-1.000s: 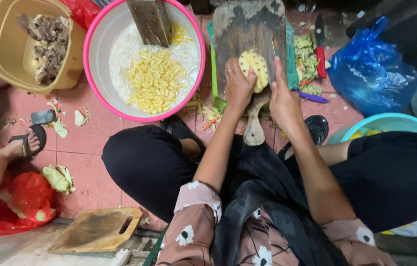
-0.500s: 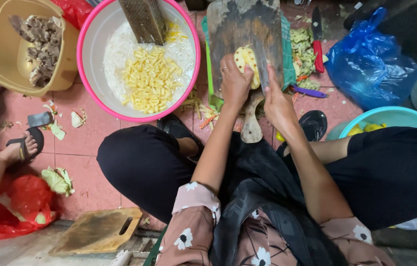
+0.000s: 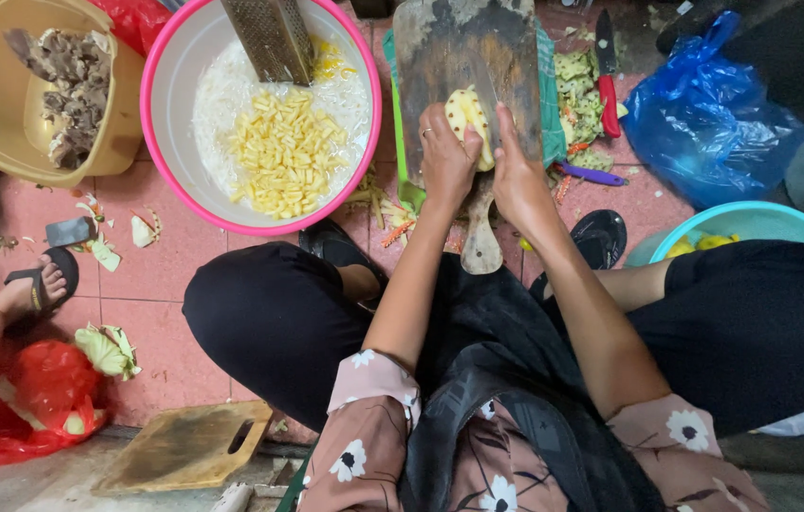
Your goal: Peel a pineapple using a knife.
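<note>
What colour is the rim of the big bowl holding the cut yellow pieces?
Pink, with a white inside; the big bowl shows clearly in the head view.

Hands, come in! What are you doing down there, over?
Left hand steadying pale yellow vegetable on wooden cutting board. Right hand gripping knife, blade on vegetable. Nothing in the way.

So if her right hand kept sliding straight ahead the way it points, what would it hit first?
Probably the yellow pineapple piece that the right hand already presses against, then bare wooden cutting board beyond; depth is unclear.
</note>
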